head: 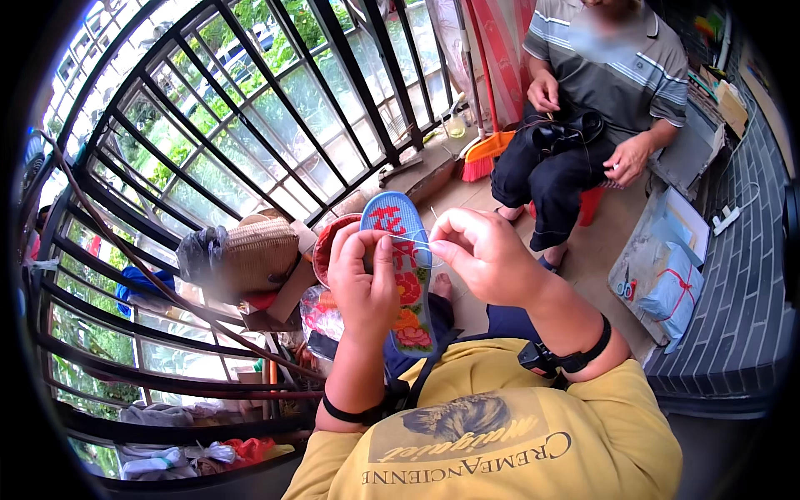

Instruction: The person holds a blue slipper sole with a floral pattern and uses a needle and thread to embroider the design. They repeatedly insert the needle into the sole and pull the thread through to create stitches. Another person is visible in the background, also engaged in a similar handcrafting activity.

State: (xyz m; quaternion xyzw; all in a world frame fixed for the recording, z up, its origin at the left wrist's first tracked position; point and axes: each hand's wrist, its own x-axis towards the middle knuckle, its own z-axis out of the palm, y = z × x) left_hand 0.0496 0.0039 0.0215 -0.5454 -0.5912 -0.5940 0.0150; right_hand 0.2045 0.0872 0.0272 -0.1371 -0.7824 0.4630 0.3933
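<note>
In front of my lap is a long embroidered insole (pixel 414 300), light blue at the top, with red stitched characters above and orange and pink flowers lower down. My left hand (pixel 362 275) is at its left edge, holding it, with thumb and index finger bent together at the white thread (pixel 409 239). How the other fingers grip the insole is hidden. The thread runs taut across the insole to my right hand (pixel 490 253), which pinches it between thumb and forefinger. A thin loop hangs under those fingertips. A faint sliver above them may be a needle.
Facing me, a seated person (pixel 600 94) has black shoes (pixel 569 131) on the lap. Black railings (pixel 269 87) curve around the left, beside a woven basket (pixel 261 250). An orange broom (pixel 487 153) stands behind. At right, scissors (pixel 624 289) lie beside a blue package (pixel 672 290).
</note>
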